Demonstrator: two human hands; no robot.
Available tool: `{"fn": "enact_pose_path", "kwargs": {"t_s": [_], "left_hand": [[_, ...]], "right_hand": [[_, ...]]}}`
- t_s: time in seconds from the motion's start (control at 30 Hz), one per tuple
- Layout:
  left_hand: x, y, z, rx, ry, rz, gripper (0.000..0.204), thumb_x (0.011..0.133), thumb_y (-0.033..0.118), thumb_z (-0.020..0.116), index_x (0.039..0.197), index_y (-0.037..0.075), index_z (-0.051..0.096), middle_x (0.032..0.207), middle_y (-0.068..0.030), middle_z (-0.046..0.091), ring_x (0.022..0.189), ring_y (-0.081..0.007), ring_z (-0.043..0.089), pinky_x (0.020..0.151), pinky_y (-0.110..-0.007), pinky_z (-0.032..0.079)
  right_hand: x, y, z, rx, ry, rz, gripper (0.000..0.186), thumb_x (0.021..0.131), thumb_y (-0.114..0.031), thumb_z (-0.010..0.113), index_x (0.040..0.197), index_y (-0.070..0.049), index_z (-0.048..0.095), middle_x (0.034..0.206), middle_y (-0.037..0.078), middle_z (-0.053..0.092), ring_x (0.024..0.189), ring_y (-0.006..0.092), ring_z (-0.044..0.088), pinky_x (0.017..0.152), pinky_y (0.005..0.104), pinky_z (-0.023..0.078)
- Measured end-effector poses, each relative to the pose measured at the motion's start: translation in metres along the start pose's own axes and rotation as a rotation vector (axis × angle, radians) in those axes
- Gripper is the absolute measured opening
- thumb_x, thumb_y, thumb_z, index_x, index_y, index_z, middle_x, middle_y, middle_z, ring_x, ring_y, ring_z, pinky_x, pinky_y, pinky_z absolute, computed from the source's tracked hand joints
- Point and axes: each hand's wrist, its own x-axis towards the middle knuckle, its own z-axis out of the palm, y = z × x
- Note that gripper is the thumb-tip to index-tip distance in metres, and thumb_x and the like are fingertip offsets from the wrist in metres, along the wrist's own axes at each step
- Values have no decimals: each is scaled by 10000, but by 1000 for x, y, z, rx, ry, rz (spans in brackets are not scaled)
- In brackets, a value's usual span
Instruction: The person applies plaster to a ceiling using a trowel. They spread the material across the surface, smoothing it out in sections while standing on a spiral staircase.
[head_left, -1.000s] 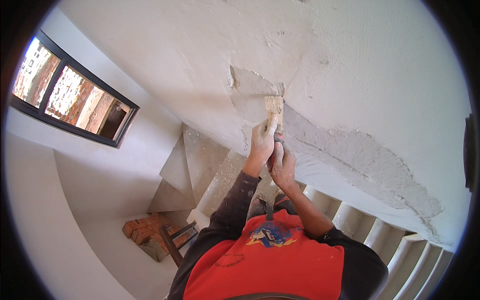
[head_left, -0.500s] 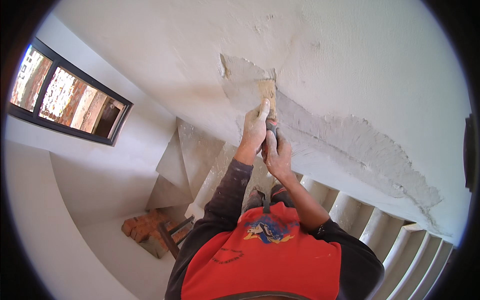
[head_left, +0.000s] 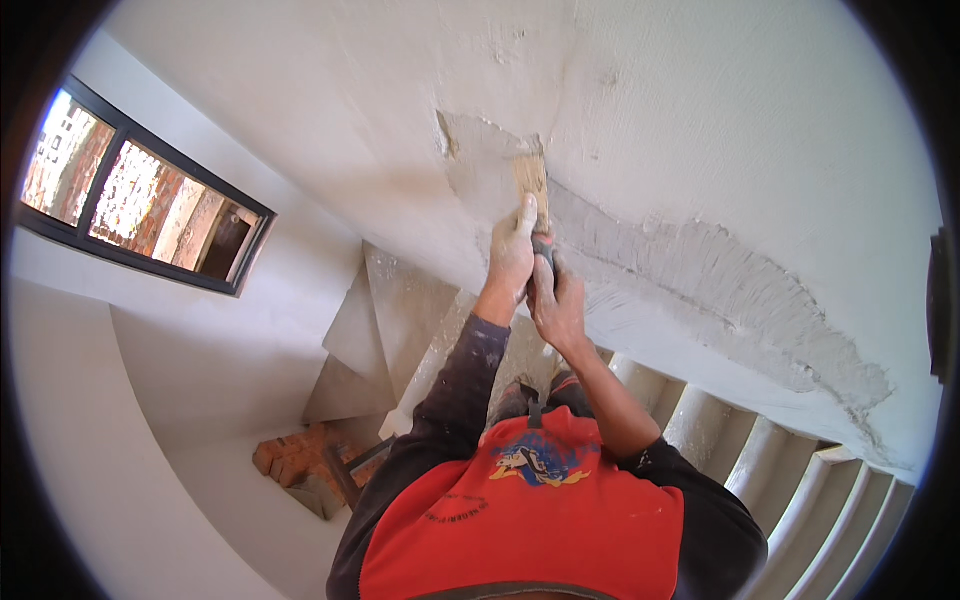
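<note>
My left hand [head_left: 513, 248] and my right hand [head_left: 555, 295] are both closed on a plaster-caked scraper [head_left: 530, 182] with a dark grey and red handle [head_left: 543, 250]. My left thumb lies along its pale blade, while my right hand is lower, around the handle. The blade's tip touches the rough grey plaster patch [head_left: 480, 150] on the white wall [head_left: 720, 110]. From there an uneven grey band [head_left: 720, 290] of plaster runs down to the right along the wall. The lower fingers of both hands are partly hidden.
Concrete stairs [head_left: 730, 460] run below the wall, with a winder landing [head_left: 390, 310] at left. A dark-framed window [head_left: 150, 195] is in the upper left wall. Red bricks [head_left: 285, 465] lie low at left beside a dark rail [head_left: 350, 480]. A curved white wall [head_left: 70, 420] borders the left.
Since a second ago, both hands and the scraper sit higher and slightly left in the view, with the blade nearer the patch's upper edge. The grip looks the same.
</note>
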Motion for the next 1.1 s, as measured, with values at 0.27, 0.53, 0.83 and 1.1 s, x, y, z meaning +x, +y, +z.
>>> {"fn": "enact_pose_path", "kwargs": {"t_s": [0.27, 0.53, 0.83, 1.1], "left_hand": [[7, -1, 3, -122, 60, 22, 427, 965, 434, 502, 744, 76, 574, 654, 13, 511, 586, -92, 472, 546, -245, 397], [5, -3, 7, -165, -6, 58, 440, 969, 434, 494, 782, 47, 593, 680, -20, 557, 602, -107, 509, 561, -251, 428], [14, 13, 13, -258, 51, 22, 415, 942, 476, 515, 816, 89, 596, 678, 3, 532, 606, -108, 497, 542, -250, 420], [4, 2, 9, -211, 20, -15, 448, 960, 454, 500, 756, 65, 589, 679, -10, 548, 575, -102, 477, 556, -249, 406]], "right_hand": [[-1, -15, 0, -42, 2, -3, 351, 955, -243, 487, 985, 98, 566, 654, 251, 580, 606, 337, 624, 578, 408, 457], [4, -21, -17, -114, -46, 40, 330, 953, -230, 492, 960, 89, 579, 655, 245, 584, 628, 330, 635, 592, 408, 461], [35, -34, -15, -201, -19, -234, 306, 971, -260, 474, 917, 27, 566, 568, 90, 533, 488, 151, 497, 496, 332, 406], [5, -14, -12, -177, -16, -76, 313, 984, -259, 450, 896, 29, 535, 568, 47, 485, 470, 122, 462, 443, 330, 370]]}}
